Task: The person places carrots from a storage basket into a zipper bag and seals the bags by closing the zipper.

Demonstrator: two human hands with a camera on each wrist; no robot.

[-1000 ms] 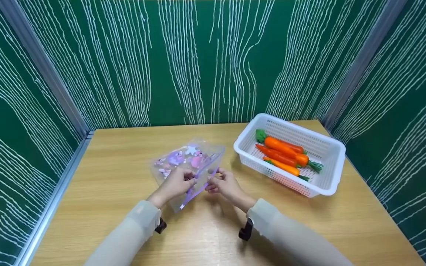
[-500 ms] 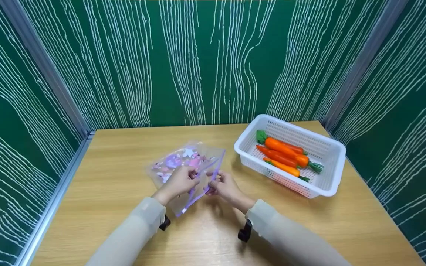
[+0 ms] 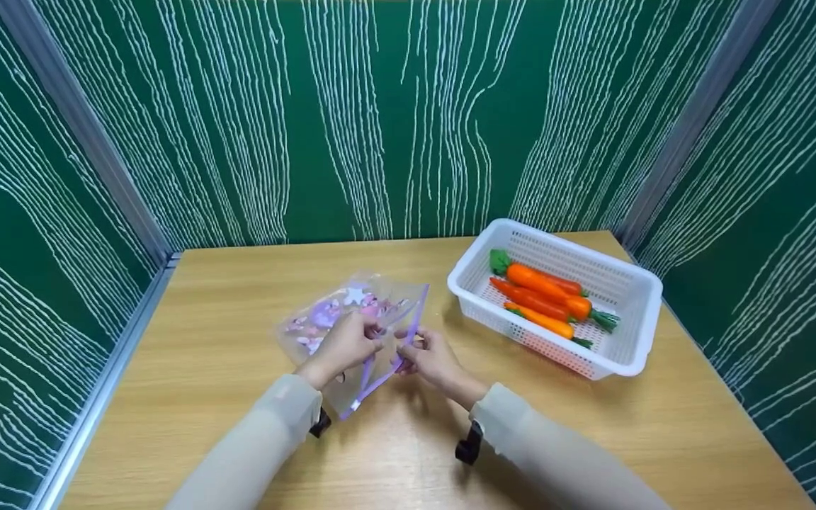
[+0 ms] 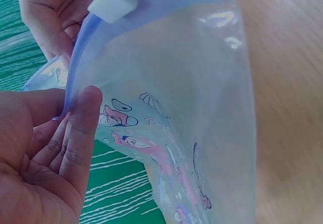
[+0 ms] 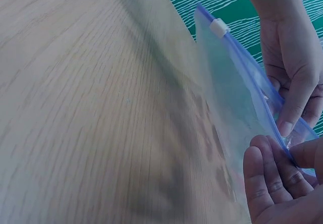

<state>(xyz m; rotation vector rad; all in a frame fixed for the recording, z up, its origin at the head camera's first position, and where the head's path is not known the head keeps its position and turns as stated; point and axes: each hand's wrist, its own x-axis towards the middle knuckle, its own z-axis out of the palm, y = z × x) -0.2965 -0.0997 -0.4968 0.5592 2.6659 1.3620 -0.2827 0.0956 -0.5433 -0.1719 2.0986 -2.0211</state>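
Observation:
A clear slider zip bag [image 3: 324, 314] with purple edging and pink, purple and white cartoon prints is held tilted above the table, its mouth towards the right. My left hand [image 3: 346, 346] pinches the near-left lip of the mouth between thumb and fingers. Opposite it, my right hand [image 3: 438, 363] pinches the other purple lip [image 5: 262, 100], and the two lips stand apart. At the mouth's near end sits the white slider [image 4: 112, 3]. Only the printed film shows through the bag; I cannot tell whether anything is inside.
A white perforated plastic basket [image 3: 638, 312] stands at the right on the wooden table [image 3: 224, 297]. Several orange carrots [image 3: 539, 281] with green tops lie in it. Green walls [image 3: 408, 142] with white wavy lines enclose the table at the back and sides.
The bag has shifted slightly to the left and towards me, and its lips look a bit further apart. My left hand has moved a little right. The basket has stayed put.

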